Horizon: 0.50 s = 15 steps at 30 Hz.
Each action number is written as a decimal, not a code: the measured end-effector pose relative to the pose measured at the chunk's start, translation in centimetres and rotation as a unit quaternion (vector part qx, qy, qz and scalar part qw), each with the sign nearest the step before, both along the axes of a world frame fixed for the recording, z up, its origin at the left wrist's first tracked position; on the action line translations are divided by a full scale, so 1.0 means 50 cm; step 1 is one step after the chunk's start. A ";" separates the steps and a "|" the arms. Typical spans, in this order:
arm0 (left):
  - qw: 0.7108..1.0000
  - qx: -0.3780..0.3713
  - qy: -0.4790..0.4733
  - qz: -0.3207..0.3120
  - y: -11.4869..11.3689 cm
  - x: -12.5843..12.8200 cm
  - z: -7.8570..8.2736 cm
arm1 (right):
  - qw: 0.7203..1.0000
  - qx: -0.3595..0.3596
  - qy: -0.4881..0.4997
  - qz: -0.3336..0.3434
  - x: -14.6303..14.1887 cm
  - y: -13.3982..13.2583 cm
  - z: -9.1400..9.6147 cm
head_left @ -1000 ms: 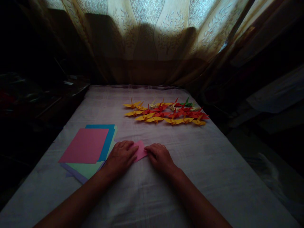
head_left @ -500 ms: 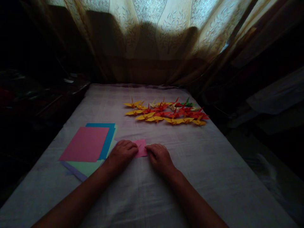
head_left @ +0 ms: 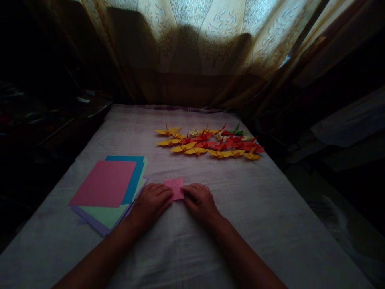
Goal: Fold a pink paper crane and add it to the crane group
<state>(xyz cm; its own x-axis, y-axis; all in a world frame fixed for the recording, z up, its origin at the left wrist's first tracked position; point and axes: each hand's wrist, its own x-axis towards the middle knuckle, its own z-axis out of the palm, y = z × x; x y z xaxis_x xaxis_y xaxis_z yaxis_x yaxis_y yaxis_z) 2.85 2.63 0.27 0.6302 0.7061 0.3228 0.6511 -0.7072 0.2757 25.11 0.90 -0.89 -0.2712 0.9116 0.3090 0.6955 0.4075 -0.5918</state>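
A small pink square of folded origami paper [head_left: 177, 184] lies on the cloth between my two hands, with a crease line across its top. My left hand [head_left: 152, 200] holds the paper's left side, fingers close together and thumb partly hidden. On the opposite side my right hand [head_left: 201, 201] pinches the right edge between thumb and bent forefinger. Left of my left hand is a stack of flat sheets: a pink sheet [head_left: 104, 183] on top, a blue sheet [head_left: 132, 180] under it, then a pale green sheet [head_left: 104, 214] and lilac paper at the bottom.
Beyond my hands several folded paper cranes stand in rows, with yellow cranes [head_left: 195, 151], red cranes [head_left: 234, 140] and a green crane [head_left: 237, 131] among them. A pale checked cloth [head_left: 192, 249] covers the table. Patterned curtains [head_left: 210, 44] hang behind it; both sides are dark.
My left hand has drawn back slightly to the left and nearer, so more of the small pink paper shows. My right hand stays at its right edge. The view has shifted slightly.
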 end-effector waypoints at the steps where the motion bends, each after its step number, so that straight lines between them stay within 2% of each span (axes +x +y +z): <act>1: 1.000 0.006 0.000 -0.004 0.000 -0.001 -0.001 | 1.000 0.005 -0.015 0.001 -0.001 0.001 0.002; 9: 0.999 0.032 0.005 -0.002 -0.009 -0.011 -0.006 | 0.983 0.094 -0.156 0.034 0.006 0.014 0.026; 12: 0.999 0.039 0.020 -0.004 -0.017 -0.020 -0.010 | 0.979 0.108 -0.158 0.074 0.011 0.023 0.024; 15: 0.999 0.033 0.025 0.001 -0.027 -0.029 -0.013 | 0.985 0.077 -0.118 0.101 0.011 0.034 0.017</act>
